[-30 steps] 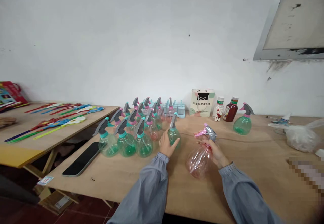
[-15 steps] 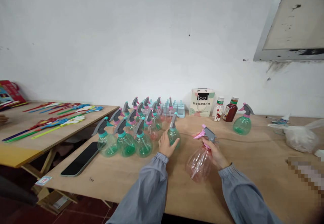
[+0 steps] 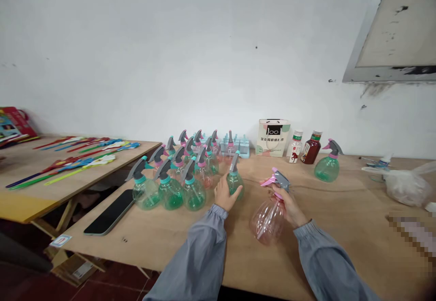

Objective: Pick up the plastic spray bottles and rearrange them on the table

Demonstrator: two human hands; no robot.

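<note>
My left hand [image 3: 225, 194] is wrapped round the near left side of a green spray bottle [image 3: 235, 184] with a grey and teal head, which stands upright. In my right hand [image 3: 288, 204] is a clear pink spray bottle [image 3: 267, 221], gripped at the neck below its grey and pink head and tilted a little. Left of my left hand stand several green and pink spray bottles in a cluster, among them a green one [image 3: 194, 195] at the front. Another green spray bottle [image 3: 327, 169] with a pink collar stands at the back right.
A phone [image 3: 109, 213] lies at the table's left edge. Behind stand a paper bag [image 3: 272, 138], a white bottle [image 3: 294, 149], a dark red bottle [image 3: 310, 150] and a light blue rack [image 3: 244, 147]. A plastic bag [image 3: 407, 186] lies right. The left table [image 3: 73, 192] holds colourful sticks.
The view has shifted very slightly. Both hands keep their holds, and the bottles have not visibly moved on the table.
</note>
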